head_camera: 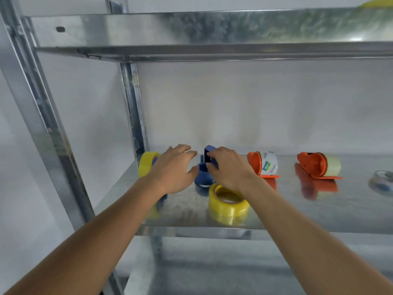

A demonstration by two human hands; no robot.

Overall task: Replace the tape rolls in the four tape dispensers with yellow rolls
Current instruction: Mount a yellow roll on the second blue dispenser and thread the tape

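Note:
On the metal shelf a blue tape dispenser stands between my hands with no roll visible in it. My right hand grips its upright blue part from the right. My left hand is beside it on the left, fingers spread, thumb touching its base. A loose yellow roll lies flat in front of it. At the far left another blue dispenser carries a yellow roll, partly hidden by my left wrist. To the right stand an orange dispenser with a white printed roll and an orange dispenser with a pale roll.
A further roll, blurred, lies at the shelf's right edge. An upper metal shelf hangs overhead with something yellow on it at top right. Steel uprights stand at the left; a white wall lies behind.

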